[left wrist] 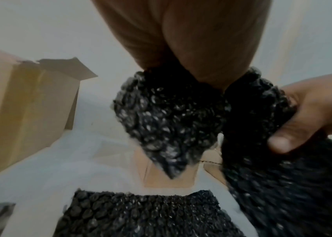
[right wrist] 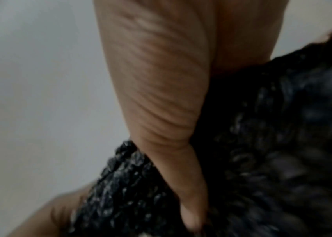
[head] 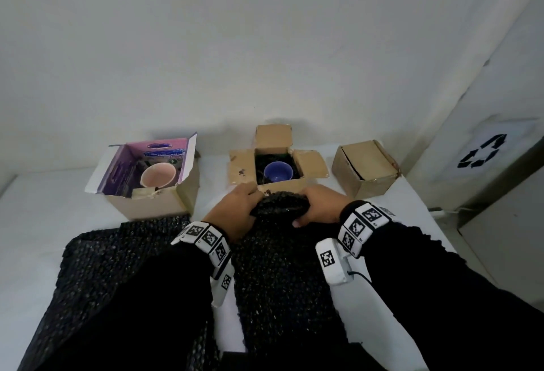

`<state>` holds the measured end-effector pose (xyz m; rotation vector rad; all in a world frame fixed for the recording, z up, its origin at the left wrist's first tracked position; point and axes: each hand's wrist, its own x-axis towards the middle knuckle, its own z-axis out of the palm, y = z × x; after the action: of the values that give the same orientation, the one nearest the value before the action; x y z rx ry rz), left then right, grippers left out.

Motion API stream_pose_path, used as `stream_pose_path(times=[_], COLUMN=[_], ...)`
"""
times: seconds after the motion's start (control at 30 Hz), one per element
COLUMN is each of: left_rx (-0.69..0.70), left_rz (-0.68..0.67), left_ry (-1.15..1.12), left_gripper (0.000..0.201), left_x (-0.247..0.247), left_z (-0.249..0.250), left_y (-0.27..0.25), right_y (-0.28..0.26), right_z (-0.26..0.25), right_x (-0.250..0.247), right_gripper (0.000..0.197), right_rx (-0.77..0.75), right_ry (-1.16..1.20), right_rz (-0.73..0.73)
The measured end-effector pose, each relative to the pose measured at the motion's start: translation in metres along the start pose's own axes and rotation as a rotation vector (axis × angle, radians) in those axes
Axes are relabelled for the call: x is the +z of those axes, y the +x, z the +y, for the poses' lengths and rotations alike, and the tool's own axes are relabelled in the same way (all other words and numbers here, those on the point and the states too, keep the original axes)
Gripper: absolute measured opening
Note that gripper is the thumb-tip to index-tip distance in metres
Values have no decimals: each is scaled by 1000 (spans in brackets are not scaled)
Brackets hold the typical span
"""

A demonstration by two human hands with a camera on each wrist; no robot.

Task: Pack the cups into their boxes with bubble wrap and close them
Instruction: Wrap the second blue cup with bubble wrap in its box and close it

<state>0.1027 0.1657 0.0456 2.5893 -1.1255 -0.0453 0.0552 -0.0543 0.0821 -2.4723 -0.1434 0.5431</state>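
A long sheet of black bubble wrap (head: pixel 282 276) lies on the white table, its far end bunched up. My left hand (head: pixel 235 208) and right hand (head: pixel 318 205) both grip that bunched end (left wrist: pixel 167 115) just in front of the open middle box (head: pixel 244 169). A blue cup (head: pixel 277 171) sits inside that box on dark wrap. A pink cup (head: pixel 158 175) stands in the open left box (head: pixel 153 202). In the right wrist view my thumb (right wrist: pixel 183 184) presses into the wrap (right wrist: pixel 272 144).
A closed cardboard box (head: pixel 365 169) stands at the right. A second black bubble wrap sheet (head: pixel 117 267) lies at the left front. A white bin with a recycling mark (head: pixel 482 152) stands beyond the table's right edge. A white wall is behind.
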Motion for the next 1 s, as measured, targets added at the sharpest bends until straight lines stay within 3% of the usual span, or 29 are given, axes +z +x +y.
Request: stream_pose_path(times=[0.03, 0.1, 0.2, 0.3, 0.37, 0.4, 0.47, 0.53, 0.63, 0.73, 0.8, 0.87, 1.0], left_rx=[-24, -77, -91, -54, -16, 1, 12, 5, -66, -76, -57, -31, 49], left_rz=[-19, -51, -80, -70, 16, 71, 166, 223, 296, 377, 374, 311, 103], left_ry=[-40, -62, 15, 103, 131, 99, 32, 30, -14, -85, -82, -60, -20], left_gripper=[35, 24, 22, 58, 68, 62, 47, 36, 27, 22, 23, 29, 30], left_x=[-4, -10, -15, -16, -16, -16, -17, -16, -18, -13, -4, 11, 32], left_z=[2, 3, 1, -5, -6, -8, -12, -17, -22, -29, -32, -35, -29], left_y=[2, 7, 13, 16, 16, 17, 24, 33, 45, 57, 65, 71, 75], right_y=[0, -1, 0, 0, 2, 3, 7, 18, 42, 59, 68, 80, 101], right_z=[1, 6, 12, 14, 15, 16, 17, 24, 44, 58, 57, 57, 60], right_x=[0, 2, -3, -7, -11, -14, -22, -33, -43, -52, -55, -55, -42], right_gripper=[23, 13, 31, 28, 18, 13, 22, 24, 23, 24, 26, 30, 26], right_rx=[38, 88, 123, 162, 116, 92, 109, 123, 7, 17, -79, -215, -320], right_ry=[-42, 94, 468, 641, 663, 716, 790, 566, 209, -23, -92, -101, -309], right_rz=[11, 32, 81, 68, 62, 50, 68, 129, 192, 591, 775, 756, 511])
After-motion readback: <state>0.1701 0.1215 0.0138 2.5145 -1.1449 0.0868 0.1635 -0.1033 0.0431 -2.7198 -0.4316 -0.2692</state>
